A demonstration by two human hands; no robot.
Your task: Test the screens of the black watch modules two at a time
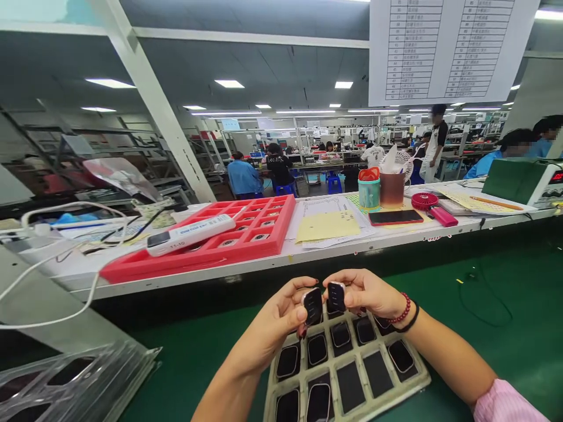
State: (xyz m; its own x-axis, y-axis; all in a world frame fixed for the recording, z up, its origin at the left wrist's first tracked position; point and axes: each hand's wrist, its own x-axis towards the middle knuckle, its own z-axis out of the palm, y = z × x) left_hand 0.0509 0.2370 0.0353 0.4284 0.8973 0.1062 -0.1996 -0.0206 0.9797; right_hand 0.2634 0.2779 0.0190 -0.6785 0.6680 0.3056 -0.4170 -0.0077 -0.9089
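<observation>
Each hand grips a small smartwatch body with a rounded dark screen, held up over a tray. My left hand [285,313] is closed on one smartwatch [312,306], its thumb at the lower left edge. Close beside it, my right hand [367,293] pinches the other smartwatch [336,297] by its right side. Faint light marks show on both screens. Below lies a pale compartment tray [349,347] with several dark-screened watches in its slots. Two slots in its middle and front hold no watch. The fingers behind the two held watches are partly hidden.
On the white shelf ahead sit a red foam tray [281,249] with a white handheld device [191,234] across it, a yellow paper [328,227], a phone [396,217] and a pink fan [424,201]. Clear plastic trays [79,381] are stacked at lower left. People work farther back.
</observation>
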